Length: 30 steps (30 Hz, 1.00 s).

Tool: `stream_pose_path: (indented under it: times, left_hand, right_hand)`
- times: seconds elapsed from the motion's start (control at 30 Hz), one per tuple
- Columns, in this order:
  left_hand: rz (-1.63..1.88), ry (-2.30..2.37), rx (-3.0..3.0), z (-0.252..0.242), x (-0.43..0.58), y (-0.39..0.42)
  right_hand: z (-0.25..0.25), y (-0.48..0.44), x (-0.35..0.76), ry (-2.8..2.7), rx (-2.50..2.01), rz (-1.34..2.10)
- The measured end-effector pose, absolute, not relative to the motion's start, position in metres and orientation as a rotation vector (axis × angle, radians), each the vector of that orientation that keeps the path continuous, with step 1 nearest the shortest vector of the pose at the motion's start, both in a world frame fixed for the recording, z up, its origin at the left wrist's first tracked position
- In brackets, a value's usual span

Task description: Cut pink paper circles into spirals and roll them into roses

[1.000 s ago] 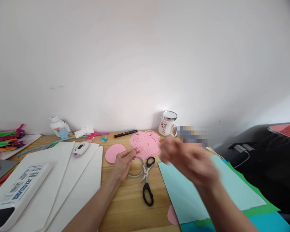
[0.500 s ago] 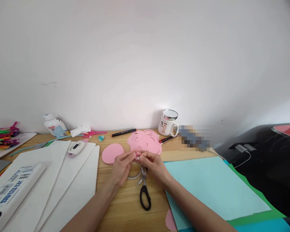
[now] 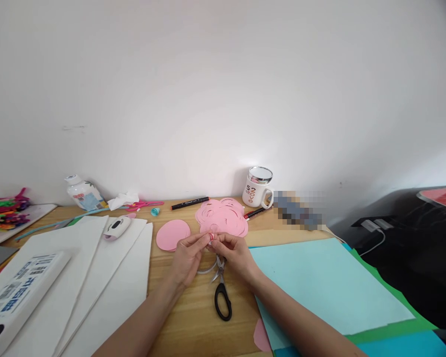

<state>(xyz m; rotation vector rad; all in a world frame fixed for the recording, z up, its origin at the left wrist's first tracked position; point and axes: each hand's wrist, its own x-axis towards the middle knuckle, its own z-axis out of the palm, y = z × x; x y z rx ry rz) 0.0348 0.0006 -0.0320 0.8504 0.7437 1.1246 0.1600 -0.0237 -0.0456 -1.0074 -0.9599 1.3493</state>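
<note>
My left hand (image 3: 188, 258) and my right hand (image 3: 237, 255) meet over the table, each closed in a pinch. Between the fingertips is a small rolled pink paper piece (image 3: 211, 237), mostly covered by the fingers. Directly behind it lies a pile of cut pink paper (image 3: 225, 215), with curved cut edges. Left of the pile, near my left hand, rests a pink paper circle (image 3: 172, 235). Below my hands lies a pair of scissors (image 3: 222, 300) with black handles, its blades apart and one handle partly hidden by my right hand.
White sheets (image 3: 122, 270) and a white box (image 3: 26, 287) cover the left side. Light blue paper (image 3: 330, 282) lies at right over green sheets. Along the wall stand a white bottle (image 3: 83, 192), a black marker (image 3: 189, 203) and a white mug (image 3: 257, 191).
My hands stay together in nearly the same place; the fingers of my right hand shift slightly around the pink roll. The view tilts a little. Nothing else has moved.
</note>
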Motion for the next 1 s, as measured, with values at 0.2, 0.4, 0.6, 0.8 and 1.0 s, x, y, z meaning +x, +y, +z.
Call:
stream_pose_path:
  times: [0.2,0.4,0.6,0.8,1.0]
  left_hand:
    - [1.139,0.756,0.841,-0.0321,0.035,0.0003]
    - [1.127,0.775,0.888,-0.0352,0.0342,0.0015]
    - [1.115,0.762,0.853,-0.0361,0.0336,0.0016]
    - [1.02,0.657,0.81,-0.0342,0.0332,0.0005]
    - [0.995,0.651,0.809,-0.0354,0.0326,0.0007]
  right_hand:
    - [-0.0471,-0.0247,0.1581,-1.04,-1.112,1.198]
    - [-0.0461,-0.0253,0.156,-0.95,-1.046,1.286]
    - [-0.0494,-0.0228,0.1583,-0.94,-0.994,1.294]
    - [-0.0507,-0.024,0.1594,-0.989,-0.95,1.283]
    - [-0.048,-0.025,0.1609,-0.998,-0.944,1.291]
